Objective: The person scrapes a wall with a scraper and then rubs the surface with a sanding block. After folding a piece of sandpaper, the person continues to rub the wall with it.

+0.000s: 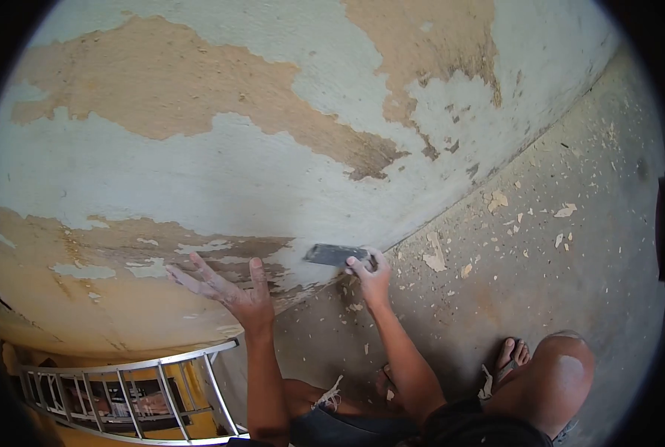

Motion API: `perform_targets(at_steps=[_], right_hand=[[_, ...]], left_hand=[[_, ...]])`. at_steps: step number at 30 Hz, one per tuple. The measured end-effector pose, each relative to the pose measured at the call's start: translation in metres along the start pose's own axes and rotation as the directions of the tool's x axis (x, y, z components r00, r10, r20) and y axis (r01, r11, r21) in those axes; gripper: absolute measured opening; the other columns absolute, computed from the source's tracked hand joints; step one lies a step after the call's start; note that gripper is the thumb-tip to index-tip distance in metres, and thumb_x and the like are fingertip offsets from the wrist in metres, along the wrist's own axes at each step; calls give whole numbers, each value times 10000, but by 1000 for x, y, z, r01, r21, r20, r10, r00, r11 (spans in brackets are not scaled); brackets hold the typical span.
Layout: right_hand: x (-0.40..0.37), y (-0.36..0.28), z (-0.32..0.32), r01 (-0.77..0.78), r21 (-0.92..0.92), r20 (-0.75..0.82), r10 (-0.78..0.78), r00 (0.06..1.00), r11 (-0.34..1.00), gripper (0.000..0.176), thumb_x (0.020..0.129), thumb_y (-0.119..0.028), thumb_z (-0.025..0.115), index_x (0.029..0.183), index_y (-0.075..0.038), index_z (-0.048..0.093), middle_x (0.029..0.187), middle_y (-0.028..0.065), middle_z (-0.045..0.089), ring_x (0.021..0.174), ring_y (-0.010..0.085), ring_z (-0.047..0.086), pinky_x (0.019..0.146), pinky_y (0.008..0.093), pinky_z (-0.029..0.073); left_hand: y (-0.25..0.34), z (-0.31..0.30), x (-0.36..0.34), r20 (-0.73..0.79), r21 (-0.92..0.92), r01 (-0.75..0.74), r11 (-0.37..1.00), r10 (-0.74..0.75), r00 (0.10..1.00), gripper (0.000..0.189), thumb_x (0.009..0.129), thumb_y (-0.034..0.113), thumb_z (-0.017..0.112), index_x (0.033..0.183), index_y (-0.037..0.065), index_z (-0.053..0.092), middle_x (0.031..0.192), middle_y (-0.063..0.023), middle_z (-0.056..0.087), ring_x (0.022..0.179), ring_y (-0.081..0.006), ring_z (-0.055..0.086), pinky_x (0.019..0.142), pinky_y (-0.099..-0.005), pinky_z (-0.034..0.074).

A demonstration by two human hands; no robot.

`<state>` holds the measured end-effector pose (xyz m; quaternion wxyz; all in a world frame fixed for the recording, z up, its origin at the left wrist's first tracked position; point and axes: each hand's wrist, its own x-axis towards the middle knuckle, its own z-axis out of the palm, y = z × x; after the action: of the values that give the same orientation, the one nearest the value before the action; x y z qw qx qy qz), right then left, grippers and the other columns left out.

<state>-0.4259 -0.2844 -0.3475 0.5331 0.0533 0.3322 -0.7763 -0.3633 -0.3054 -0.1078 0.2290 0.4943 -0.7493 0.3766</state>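
My right hand is closed around one end of a flat, dark rectangular scraper. The scraper lies along the low part of the wall, at the edge of pale paint beside a bare brown patch. To the left, my left hand holds nothing, its fingers spread and dusted white. Those fingertips overlap the streaked brown patch, where strips of pale paint still cling. Higher up, another large tan patch shows through the peeling paint.
Paint flakes litter the grey floor along the wall's foot. A metal ladder lies at lower left, close by the wall. My bent knee and sandalled foot are at lower right.
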Motion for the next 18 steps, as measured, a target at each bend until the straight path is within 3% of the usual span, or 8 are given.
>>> perform_targets(at_steps=[4, 6, 8, 9, 10, 12, 16, 18], right_hand=[[-18, -23, 7, 18, 13, -71, -17, 997, 1000, 285, 820, -29, 763, 1021, 30, 570, 894, 65, 616, 739, 94, 612, 629, 231, 545], [-20, -22, 18, 62, -5, 2, -62, 998, 998, 285, 821, -30, 760, 1024, 30, 570, 908, 74, 623, 756, 100, 619, 637, 234, 549], [-13, -19, 22, 178, -186, 92, -163, 982, 966, 290, 821, -33, 761, 1030, 27, 570, 915, 74, 629, 763, 110, 625, 636, 239, 554], [-14, -26, 22, 93, 5, 51, -93, 994, 996, 289, 821, -43, 764, 1029, 11, 572, 892, 53, 617, 750, 97, 612, 611, 240, 557], [-16, -23, 13, 112, 7, 62, -112, 992, 994, 289, 821, -43, 764, 1029, 11, 572, 892, 53, 617, 750, 97, 612, 611, 240, 557], [-16, -16, 1, 37, -5, -95, -37, 995, 999, 279, 822, -43, 761, 1016, 0, 565, 848, 23, 591, 724, 79, 586, 587, 244, 563], [-40, -35, 39, -9, 35, 40, 8, 999, 999, 276, 831, -39, 748, 1018, -4, 549, 831, 20, 579, 718, 81, 578, 597, 251, 577], [-36, -47, 51, 94, -121, 108, -82, 991, 988, 282, 845, -39, 734, 1040, -7, 533, 849, 31, 583, 720, 92, 582, 611, 252, 583]], left_hand=[[3, 6, 0, -39, -43, -20, 999, 19, 999, 922, 867, 572, 605, 1543, 84, 210, 1572, -277, 124, 1458, -452, 88, 1154, -604, 115], [-1, 0, -8, -36, -59, -17, 998, 15, 999, 925, 864, 570, 611, 1544, 88, 209, 1574, -272, 124, 1458, -451, 90, 1154, -605, 114], [0, -1, -4, -5, 15, -22, 1000, 22, 1000, 930, 859, 561, 625, 1548, 98, 205, 1579, -271, 106, 1458, -448, 91, 1152, -609, 111], [1, -3, -1, 9, 47, -26, 999, 25, 1000, 915, 863, 533, 635, 1550, 107, 206, 1582, -277, 78, 1458, -449, 94, 1151, -608, 111], [2, -2, 0, -11, 39, -21, 999, 22, 1000, 915, 863, 533, 635, 1550, 107, 206, 1582, -277, 78, 1458, -449, 94, 1151, -608, 111], [1, 3, 0, -10, -62, -12, 998, 11, 1000, 896, 870, 505, 638, 1549, 105, 211, 1584, -279, 60, 1460, -450, 77, 1149, -609, 105], [3, -10, -1, 106, -152, -9, 988, 25, 994, 863, 869, 448, 651, 1546, 115, 231, 1586, -287, 29, 1463, -464, 4, 1140, -621, 61], [0, -9, 3, 135, -128, 37, 991, -20, 991, 858, 866, 432, 656, 1545, 118, 238, 1586, -291, 17, 1462, -470, -21, 1137, -627, 43]])
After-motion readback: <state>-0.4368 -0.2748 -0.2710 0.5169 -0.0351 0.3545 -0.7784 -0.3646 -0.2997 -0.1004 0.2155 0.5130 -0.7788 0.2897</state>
